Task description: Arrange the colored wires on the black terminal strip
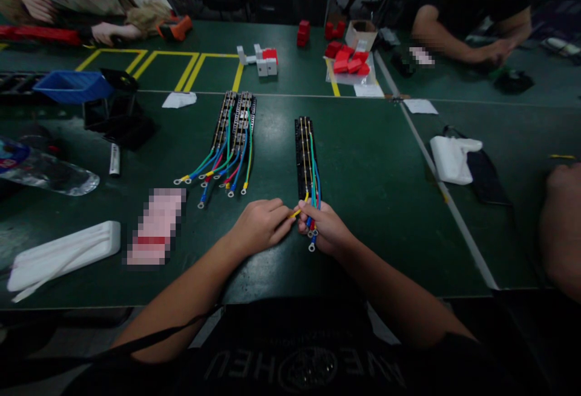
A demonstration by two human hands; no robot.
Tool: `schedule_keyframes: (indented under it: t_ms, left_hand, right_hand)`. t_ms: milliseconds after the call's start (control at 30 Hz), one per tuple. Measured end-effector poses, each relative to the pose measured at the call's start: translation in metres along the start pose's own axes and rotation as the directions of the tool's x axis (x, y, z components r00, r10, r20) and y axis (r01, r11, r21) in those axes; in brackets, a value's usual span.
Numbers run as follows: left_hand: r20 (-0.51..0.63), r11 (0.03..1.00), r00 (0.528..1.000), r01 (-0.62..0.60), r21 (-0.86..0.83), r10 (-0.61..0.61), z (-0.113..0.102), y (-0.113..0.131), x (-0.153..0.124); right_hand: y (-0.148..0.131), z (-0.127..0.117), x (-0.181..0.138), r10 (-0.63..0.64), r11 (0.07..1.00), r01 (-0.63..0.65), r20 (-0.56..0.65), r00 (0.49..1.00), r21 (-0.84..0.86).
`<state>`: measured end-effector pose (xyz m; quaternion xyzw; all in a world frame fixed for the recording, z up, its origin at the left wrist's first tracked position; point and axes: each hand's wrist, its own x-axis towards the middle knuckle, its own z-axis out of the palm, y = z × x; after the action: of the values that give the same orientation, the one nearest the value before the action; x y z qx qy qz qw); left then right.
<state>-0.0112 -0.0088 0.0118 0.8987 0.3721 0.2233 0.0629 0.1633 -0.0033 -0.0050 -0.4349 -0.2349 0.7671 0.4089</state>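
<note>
A long black terminal strip lies lengthwise in front of me, with coloured wires trailing from its near end. My left hand pinches the end of a yellow wire beside the strip. Closed around the bundle of blue, green and red wires is my right hand; ring lugs hang out below its fingers. Two similar wired strips rest side by side to the left, their wires fanned toward me and tipped with ring lugs.
At left are a plastic bottle, a marker, a blue bin and a white power strip. Red parts lie across the table near a small box. A white holder sits right. Other people sit around the table.
</note>
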Motion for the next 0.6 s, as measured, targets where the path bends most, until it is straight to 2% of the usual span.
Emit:
schedule_keyframes:
  t_ms: [333,600]
  left_hand:
    - [0.041,0.999,0.998,0.038,-0.019,-0.037,-0.0016,0.0014,0.0011]
    - [0.008,0.989,0.998,0.071,-0.130,-0.070,-0.0007,-0.0024,-0.0001]
  right_hand:
    - [-0.0011,-0.0002,0.0001,0.004,1.000,-0.004,0.015,1.000,0.007]
    - [-0.0010,-0.0019,0.0006,0.016,0.999,-0.017,0.026,1.000,0.034]
